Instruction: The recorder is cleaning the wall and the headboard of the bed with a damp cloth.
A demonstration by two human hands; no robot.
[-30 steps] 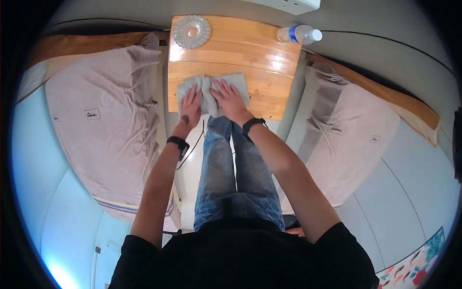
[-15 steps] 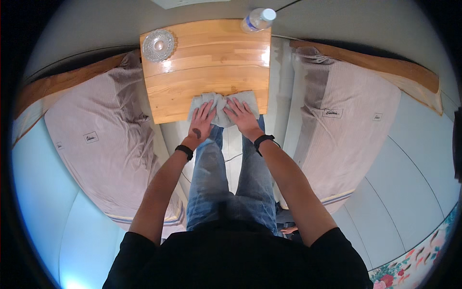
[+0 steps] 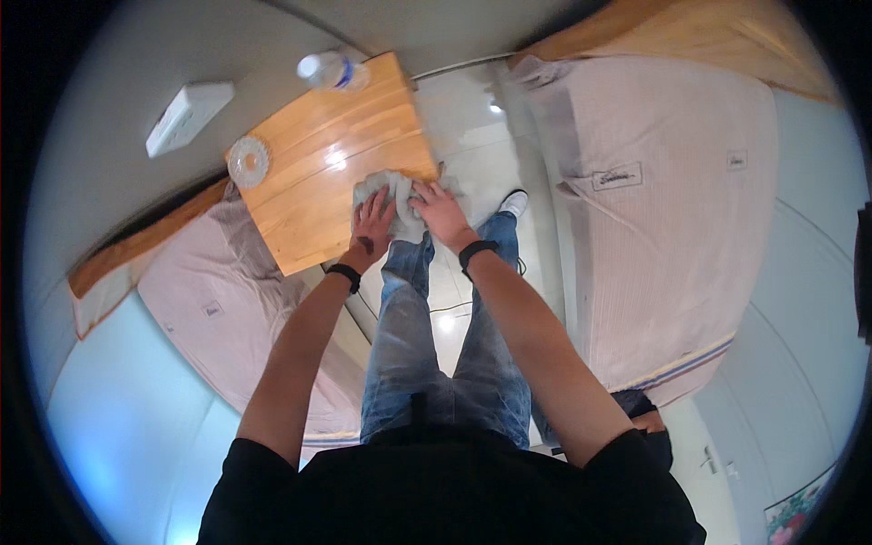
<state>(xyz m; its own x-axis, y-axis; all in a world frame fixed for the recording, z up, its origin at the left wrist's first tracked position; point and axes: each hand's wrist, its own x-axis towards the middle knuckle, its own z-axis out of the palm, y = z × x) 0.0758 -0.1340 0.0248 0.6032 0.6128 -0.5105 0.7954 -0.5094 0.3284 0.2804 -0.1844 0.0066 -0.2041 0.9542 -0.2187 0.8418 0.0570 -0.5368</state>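
A grey cloth [image 3: 405, 193] lies bunched at the near corner of a small wooden table [image 3: 318, 204], with part of it hanging past the edge. My left hand [image 3: 371, 229] rests flat on the cloth's left part, fingers spread. My right hand [image 3: 442, 214] touches the right part, its fingers apart and slightly bent. Dark bands circle both wrists. At the table's far side stands a clear plastic bottle [image 3: 343, 73] with a pale cap. A round patterned glass dish [image 3: 249, 163] sits at the far left corner.
Cloth-covered seats flank the table, one at left [image 3: 213, 282] and one at right [image 3: 672, 209]. A white box [image 3: 189, 116] is on the wall. Pale tiled floor [image 3: 468, 118] shows right of the table. Part of another person [image 3: 647, 423] appears behind at lower right.
The view has turned, so the table now sits tilted and further left. The cloth is more bunched, and my hands remain on it. My right fingers are more bent.
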